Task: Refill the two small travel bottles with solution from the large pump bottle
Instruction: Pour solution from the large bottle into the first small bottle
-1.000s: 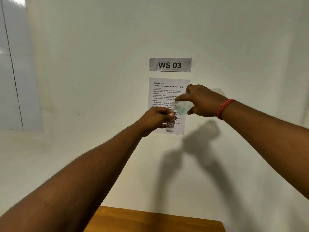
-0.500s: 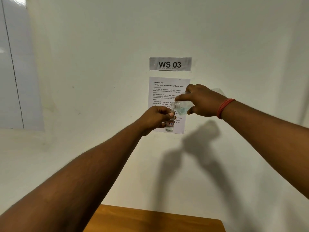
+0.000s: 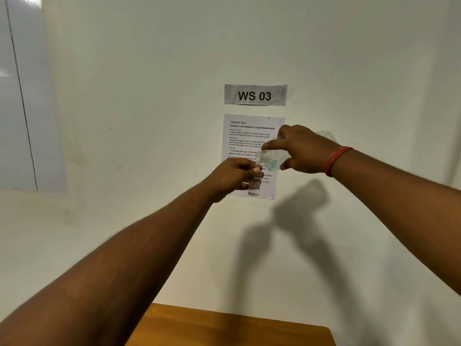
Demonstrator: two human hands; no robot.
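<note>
Two hands are raised in front of a white wall (image 3: 149,96), and between them they hold two bottles. One is the small bottle (image 3: 255,188), clear, upright, with a red-edged label on its side and a little clear liquid at its bottom; the left hand (image 3: 233,179) has its fingers curled tight round the upper part, so only the lower half shows below the fist. The other is the large bottle (image 3: 270,158), clear, tipped nearly level with its open threaded neck pointing left; the right hand (image 3: 303,149) is clamped over its body, thumb and forefinger reaching toward the neck. Pale blue-green liquid lies in the low side of it. Its mouth sits just above and right of the left fist, at the top of the small bottle; whether the two rims touch cannot be told, since the left fingers hide the small one's mouth. No second small bottle is in view.

One red band (image 3: 335,159) circles the right wrist. Behind the bottles, one printed sheet (image 3: 245,132) is stuck to the wall, and one sign (image 3: 255,95) reading "WS 03" sits just above it. Well below the sheet, one corner of a wooden table (image 3: 224,325) shows, bare
</note>
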